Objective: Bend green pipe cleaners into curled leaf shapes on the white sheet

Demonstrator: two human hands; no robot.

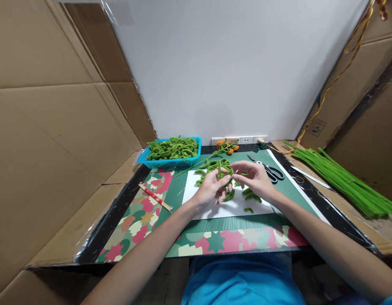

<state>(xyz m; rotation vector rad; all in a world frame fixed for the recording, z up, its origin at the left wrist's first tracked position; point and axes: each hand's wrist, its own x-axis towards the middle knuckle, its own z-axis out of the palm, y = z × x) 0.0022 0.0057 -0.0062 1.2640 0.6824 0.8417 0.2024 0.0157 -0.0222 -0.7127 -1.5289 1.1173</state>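
Over a white sheet of paper, my left hand is closed on a green pipe cleaner piece that sticks up between its fingers. My right hand meets it from the right, thumb and forefinger pinched at the same green piece. Curved green pipe cleaner pieces lie in small groups on the paper around and behind both hands. One short bent piece rests apart near the paper's front. Exactly how the held piece is joined or bent is hidden by the fingers.
A blue basket heaped with green pieces stands at back left. Black-handled scissors lie right of my hands. Wrapped chopsticks lie left, an orange-and-green pipe cleaner flower behind, and a bundle of green pipe cleaners far right. Cardboard walls flank the table.
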